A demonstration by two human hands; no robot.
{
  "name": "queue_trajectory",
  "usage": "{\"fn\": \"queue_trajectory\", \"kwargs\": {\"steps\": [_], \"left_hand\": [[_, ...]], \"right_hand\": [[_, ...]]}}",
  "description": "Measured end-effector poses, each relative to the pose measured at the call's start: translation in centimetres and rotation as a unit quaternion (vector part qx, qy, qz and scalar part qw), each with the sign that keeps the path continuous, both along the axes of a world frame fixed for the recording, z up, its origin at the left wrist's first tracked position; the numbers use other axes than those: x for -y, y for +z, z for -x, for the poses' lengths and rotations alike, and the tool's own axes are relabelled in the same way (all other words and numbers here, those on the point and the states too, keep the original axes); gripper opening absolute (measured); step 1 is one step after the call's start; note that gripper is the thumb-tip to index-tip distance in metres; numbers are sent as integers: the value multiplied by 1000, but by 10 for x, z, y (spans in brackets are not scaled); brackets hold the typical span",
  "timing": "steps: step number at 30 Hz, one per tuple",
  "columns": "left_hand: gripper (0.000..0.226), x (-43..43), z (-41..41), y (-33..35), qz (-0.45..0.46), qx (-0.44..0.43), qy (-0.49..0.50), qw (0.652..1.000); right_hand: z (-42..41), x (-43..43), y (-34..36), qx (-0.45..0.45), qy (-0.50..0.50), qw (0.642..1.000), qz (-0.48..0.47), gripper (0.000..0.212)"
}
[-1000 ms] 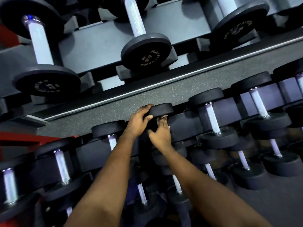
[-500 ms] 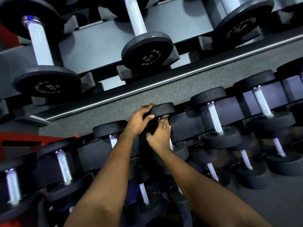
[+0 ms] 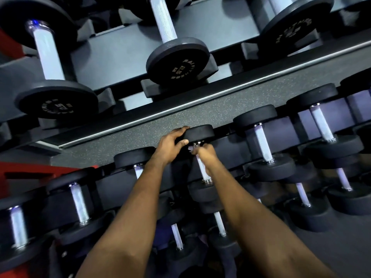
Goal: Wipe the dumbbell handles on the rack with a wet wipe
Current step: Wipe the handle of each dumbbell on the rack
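Observation:
A small black dumbbell lies on the middle tier of the rack, its far head (image 3: 199, 133) at the centre of the head view. My left hand (image 3: 170, 144) grips that head, thumb on its near face. My right hand (image 3: 204, 155) is wrapped around the top of the silver handle (image 3: 201, 170), just under the head. A pale scrap of wet wipe (image 3: 190, 150) shows between its fingers. The lower half of the handle is bare down to the near head (image 3: 202, 190).
More small dumbbells (image 3: 263, 145) sit close on both sides along the same tier. Bigger dumbbells (image 3: 176, 59) rest on the upper shelf. A speckled grey floor strip (image 3: 200, 115) shows between tiers. Lower dumbbells (image 3: 219, 223) lie under my forearms.
My right hand has slid up the handle toward the far head, uncovering the lower part of the handle. My left hand keeps its hold on the head.

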State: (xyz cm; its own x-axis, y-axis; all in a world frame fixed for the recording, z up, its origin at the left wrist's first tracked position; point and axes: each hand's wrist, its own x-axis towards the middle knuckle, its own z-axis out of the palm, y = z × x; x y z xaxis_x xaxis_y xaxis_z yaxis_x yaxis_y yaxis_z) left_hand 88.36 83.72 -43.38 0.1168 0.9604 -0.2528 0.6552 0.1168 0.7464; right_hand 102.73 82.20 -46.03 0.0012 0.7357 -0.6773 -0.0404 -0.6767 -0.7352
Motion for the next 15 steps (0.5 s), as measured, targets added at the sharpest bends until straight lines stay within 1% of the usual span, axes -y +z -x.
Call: {"fn": "queue_trajectory", "kwargs": {"steps": [2, 3, 5, 10, 13, 15], "left_hand": [[52, -1, -1, 1, 15, -3, 10, 1000], [52, -1, -1, 2, 18, -7, 13, 1000], [51, -1, -2, 6, 16, -15, 13, 1000], [52, 0, -3, 8, 28, -24, 17, 999], [54, 0, -3, 11, 46, -22, 25, 998], [54, -1, -2, 12, 55, -28, 24, 998]], "right_hand": [[-9, -13, -6, -66, -16, 997, 43, 41], [-12, -17, -8, -87, -16, 994, 60, 42], [-15, -18, -3, -109, -13, 991, 82, 28], [-21, -16, -4, -118, 42, 988, 90, 34], [-24, -15, -6, -107, 62, 988, 92, 31], [-26, -14, -3, -81, 50, 992, 78, 25]]}}
